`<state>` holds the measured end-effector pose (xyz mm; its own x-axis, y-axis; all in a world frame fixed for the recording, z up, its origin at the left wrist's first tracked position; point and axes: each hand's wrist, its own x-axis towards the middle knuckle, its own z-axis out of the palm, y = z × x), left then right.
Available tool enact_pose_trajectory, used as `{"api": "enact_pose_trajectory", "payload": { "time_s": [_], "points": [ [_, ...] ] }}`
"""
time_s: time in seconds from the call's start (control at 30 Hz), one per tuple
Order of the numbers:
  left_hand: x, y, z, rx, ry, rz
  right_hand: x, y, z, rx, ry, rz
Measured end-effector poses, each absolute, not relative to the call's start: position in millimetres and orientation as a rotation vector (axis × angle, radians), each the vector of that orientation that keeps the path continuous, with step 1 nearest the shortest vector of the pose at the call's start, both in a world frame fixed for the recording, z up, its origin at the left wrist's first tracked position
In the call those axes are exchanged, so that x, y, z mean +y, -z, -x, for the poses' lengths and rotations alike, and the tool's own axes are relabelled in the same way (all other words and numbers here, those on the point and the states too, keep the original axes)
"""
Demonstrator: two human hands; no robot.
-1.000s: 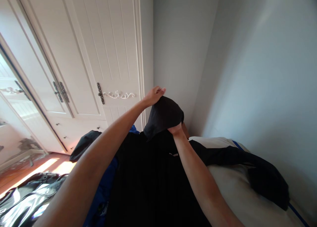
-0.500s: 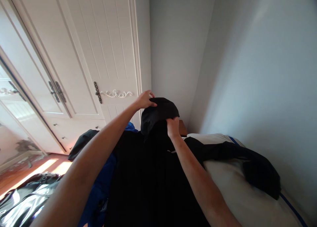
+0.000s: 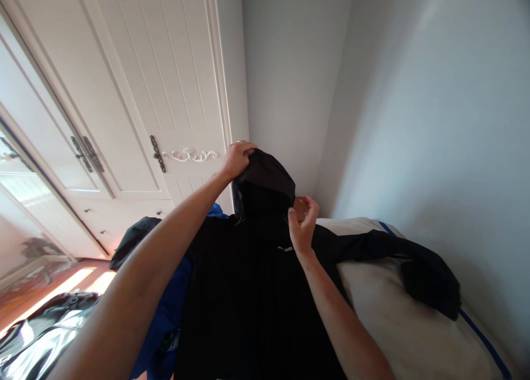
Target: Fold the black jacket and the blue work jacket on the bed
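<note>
A black hooded jacket (image 3: 256, 291) lies spread front side up, with small pale lettering on its chest. Its hood (image 3: 267, 175) stands raised at the far end, the opening facing me. My left hand (image 3: 239, 158) pinches the hood's upper left edge between thumb and fingers. Beside the hood's lower right edge is my right hand (image 3: 304, 220), its fingers apart and curved, with nothing seen in it. One sleeve (image 3: 385, 244) stretches out to the right and bends downward at its end; the other lies partly behind my left forearm.
Under the jacket is a beige bed cover (image 3: 381, 313) with blue trim. Blue clothing (image 3: 165, 319) lies at the left side of the jacket. A white wardrobe (image 3: 182, 93) stands beyond, meeting a grey wall (image 3: 414, 120). A shiny dark and silvery bundle (image 3: 49, 325) is at lower left.
My right hand has let go of the hood's edge and opened, shifting slightly right. My left hand has moved up and left with the hood, which is now more spread and upright.
</note>
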<state>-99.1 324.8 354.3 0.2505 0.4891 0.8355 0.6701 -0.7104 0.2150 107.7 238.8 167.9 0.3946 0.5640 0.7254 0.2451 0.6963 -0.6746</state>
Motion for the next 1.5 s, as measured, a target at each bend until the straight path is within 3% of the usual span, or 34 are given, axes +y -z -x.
{"api": "enact_pose_trajectory", "payload": {
  "time_s": [0.2, 0.37, 0.63, 0.87, 1.23, 1.3, 1.5],
  "points": [
    [311.1, -352.1, 93.2, -0.973, 1.347, 2.331, 301.7, -236.0, -146.0, -1.194, -0.841, 0.604],
    [314.0, -354.2, 86.4, -1.101, 1.388, 2.349, 332.7, -284.1, -154.5, -1.834, -1.275, 0.630],
    [347.8, -340.1, 104.6, -1.625, 1.755, 2.273, 368.1, -281.5, -137.1, -1.475, -0.388, 0.761],
    [331.0, -309.1, 116.1, -1.689, 1.668, 2.931, 378.6, -279.6, -142.0, -1.552, -0.451, 0.638],
    [388.6, -317.4, 116.7, -1.565, 1.887, 2.008, 417.8, -304.9, -150.9, -1.364, -0.418, 0.969],
    [394.4, -314.0, 113.0, -1.575, 1.922, 1.984, 420.5, -306.0, -152.1, -1.347, -0.567, 0.991],
    [396.3, -281.4, 112.6, -1.740, 2.094, 2.272, 414.2, -283.7, -177.2, -1.744, -1.605, 0.880]
  ]
}}
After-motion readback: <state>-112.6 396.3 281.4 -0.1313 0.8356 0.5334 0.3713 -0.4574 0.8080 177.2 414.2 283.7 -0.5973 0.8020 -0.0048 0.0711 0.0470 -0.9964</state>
